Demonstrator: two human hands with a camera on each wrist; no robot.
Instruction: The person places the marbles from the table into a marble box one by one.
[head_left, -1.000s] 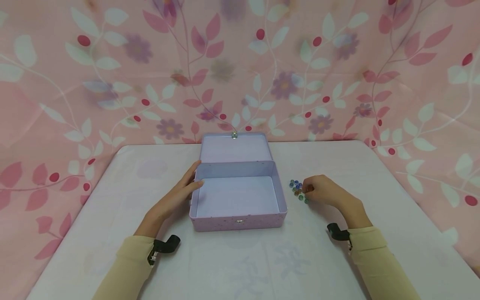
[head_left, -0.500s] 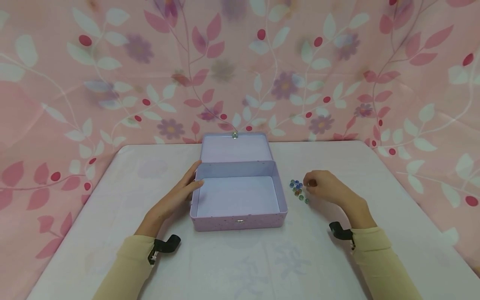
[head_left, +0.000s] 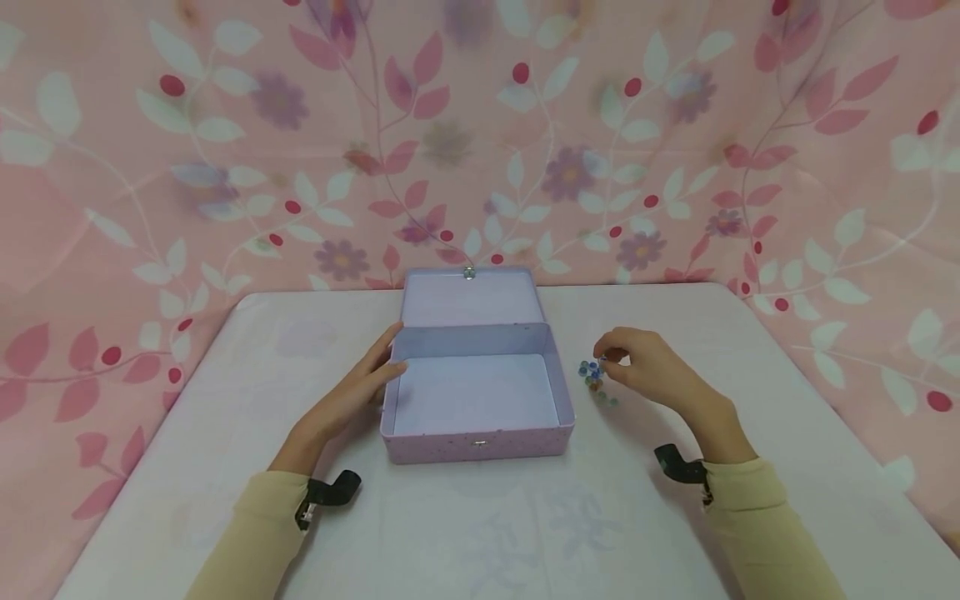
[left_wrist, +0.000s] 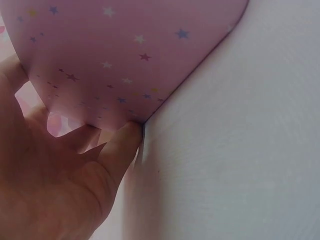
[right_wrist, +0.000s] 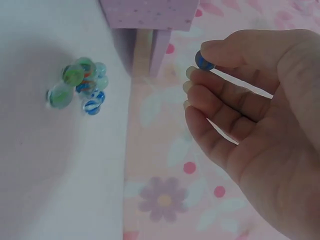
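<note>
A lilac box [head_left: 480,445] patterned with small stars stands with its lid [head_left: 472,297] raised at the back; its inside is bare. At its left side, my left hand [head_left: 352,396] grips the wall, thumb over the rim and the other fingers along the outside. The left wrist view shows these fingers against the starry wall [left_wrist: 145,45]. To the right of the box, my right hand [head_left: 648,367] pinches a blue marble [right_wrist: 204,61] between thumb and forefinger, raised above the table. Several blue, green and brown glass marbles [head_left: 593,372] lie close together beside that hand.
A white cloth covers the table [head_left: 480,525]. Behind it hangs a pink curtain [head_left: 480,125] with flowers and leaves. A metal clasp [head_left: 469,272] is on the lid's upper edge. Each wrist carries a black camera [head_left: 336,489].
My right hand has risen from the marbles and shifted a little away toward the back, with a blue marble now in its fingertips. The left hand and the box have stayed still.
</note>
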